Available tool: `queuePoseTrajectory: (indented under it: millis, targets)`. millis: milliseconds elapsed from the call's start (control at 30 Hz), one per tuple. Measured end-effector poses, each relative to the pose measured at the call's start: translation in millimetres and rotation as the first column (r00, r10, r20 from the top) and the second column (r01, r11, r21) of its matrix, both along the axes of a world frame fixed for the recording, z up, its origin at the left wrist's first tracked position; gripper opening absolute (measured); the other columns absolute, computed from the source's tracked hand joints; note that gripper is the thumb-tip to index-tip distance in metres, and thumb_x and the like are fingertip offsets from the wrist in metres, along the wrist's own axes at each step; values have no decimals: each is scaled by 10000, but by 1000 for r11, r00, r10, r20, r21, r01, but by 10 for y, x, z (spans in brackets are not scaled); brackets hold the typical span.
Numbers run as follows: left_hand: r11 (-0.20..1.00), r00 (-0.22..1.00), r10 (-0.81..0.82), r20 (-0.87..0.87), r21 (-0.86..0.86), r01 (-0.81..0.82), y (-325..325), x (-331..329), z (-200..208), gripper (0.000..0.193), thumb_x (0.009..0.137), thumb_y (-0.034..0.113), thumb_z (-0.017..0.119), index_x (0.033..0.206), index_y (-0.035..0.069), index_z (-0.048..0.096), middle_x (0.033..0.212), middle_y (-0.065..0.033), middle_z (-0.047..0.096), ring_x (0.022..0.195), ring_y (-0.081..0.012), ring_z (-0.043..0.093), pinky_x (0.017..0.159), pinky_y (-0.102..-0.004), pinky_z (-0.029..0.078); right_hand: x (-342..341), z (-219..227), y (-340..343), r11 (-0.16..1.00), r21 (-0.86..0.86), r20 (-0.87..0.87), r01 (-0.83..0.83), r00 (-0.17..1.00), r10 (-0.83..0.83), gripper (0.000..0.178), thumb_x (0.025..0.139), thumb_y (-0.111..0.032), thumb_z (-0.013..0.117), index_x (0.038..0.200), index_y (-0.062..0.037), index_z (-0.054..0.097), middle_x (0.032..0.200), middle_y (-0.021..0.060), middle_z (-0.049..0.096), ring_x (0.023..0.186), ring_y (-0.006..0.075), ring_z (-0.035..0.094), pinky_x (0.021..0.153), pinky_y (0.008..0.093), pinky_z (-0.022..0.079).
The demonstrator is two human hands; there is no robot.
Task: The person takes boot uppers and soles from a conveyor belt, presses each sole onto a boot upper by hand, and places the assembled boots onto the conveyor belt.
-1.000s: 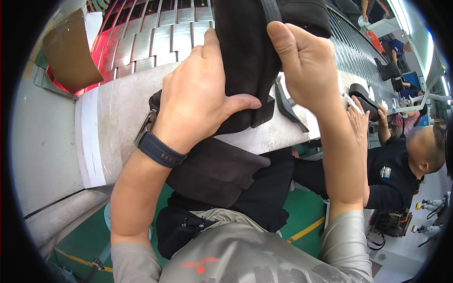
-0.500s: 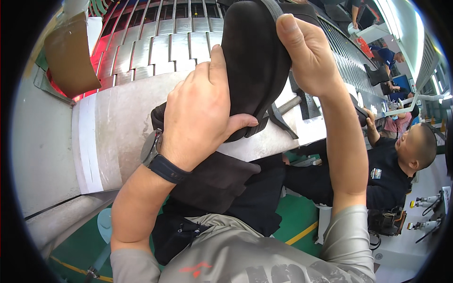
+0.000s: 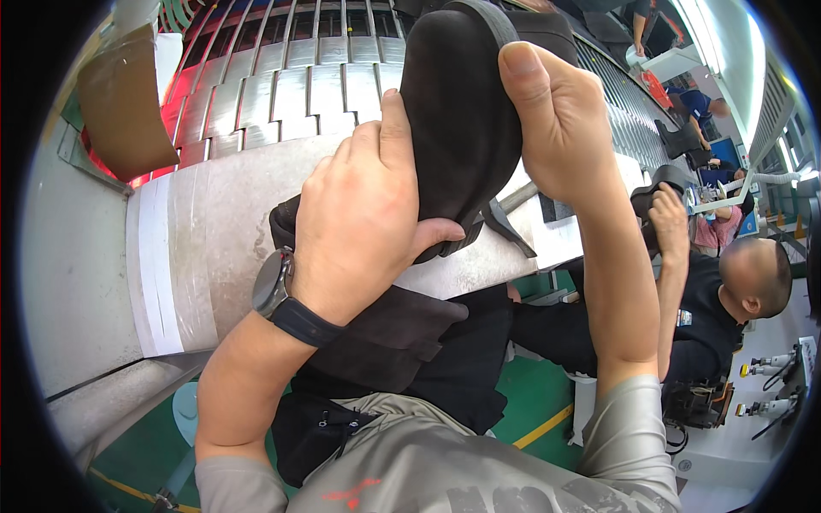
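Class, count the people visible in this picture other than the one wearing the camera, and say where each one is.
3. A seated co-worker in black at right, holding a dark piece; a person in blue farther back at upper right; another at the top edge. More may be hidden.

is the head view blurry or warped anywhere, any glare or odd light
Head view: fisheye bends the conveyor slats and table edge toward the black rim; the left hand, right hand and dark shoe look sharp; a red glow tints the upper-left slats; bright window light washes out the upper right; the seated co-worker is small and stretched.
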State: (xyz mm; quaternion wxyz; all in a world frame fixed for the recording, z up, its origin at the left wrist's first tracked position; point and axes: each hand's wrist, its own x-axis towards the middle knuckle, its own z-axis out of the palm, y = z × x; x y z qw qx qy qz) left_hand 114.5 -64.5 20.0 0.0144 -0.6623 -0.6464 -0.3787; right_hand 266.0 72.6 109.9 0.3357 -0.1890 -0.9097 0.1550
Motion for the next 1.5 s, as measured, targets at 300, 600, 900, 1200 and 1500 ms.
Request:
queuePoseTrajectory:
  millis: [300,600,900,1200,1500]
  targets:
    - [1000,999,17,-47,19,-16,-27,-53,-47,1230,628,458,979,1510,-172,398,1109,-199,654,989,-342,686,865,-417,578,-117,212,-217,971,55,184,231,954,-238,708,1082,-563,550,672,6,650,536,172,592,535,383,632,541,426,488]
    - [998,998,6,-66,56,-2,-99,-1,25,1245,607,459,979,1522,-157,402,1145,-201,652,1017,-335,679,875,-414,567,-39,216,40,957,-280,40,-74,995,89,735,1141,-579,430,693,-16,582,596,-32,450,607,67,400,550,296,384]
    - [998,1000,-5,-22,55,6,-108,-27,14,1263,594,424,990,1538,-155,383,1193,-213,645,1054,-343,674,914,-423,552,-115,175,0,945,-306,-68,-113,993,97,673,1147,-520,473,720,-12,584,639,-46,482,638,71,427,567,301,406]
    - [999,999,7,-51,48,-5,-124,-63,-23,1278,583,428,989,1541,-156,376,1204,-206,634,1039,-332,671,900,-418,553,-272,634,-195,947,33,411,319,859,-304,466,1011,-408,682,917,46,718,722,153,644,706,167,649,677,342,515]
    - [991,994,17,-104,133,-3,-199,52,-13,1311,582,451,983,1558,-154,351,1221,-197,626,1032,-331,664,884,-425,552,-399,244,-174,476,-822,-440,-313,879,-182,535,1038,-395,554,1081,90,775,1019,186,776,1050,232,713,985,332,540]
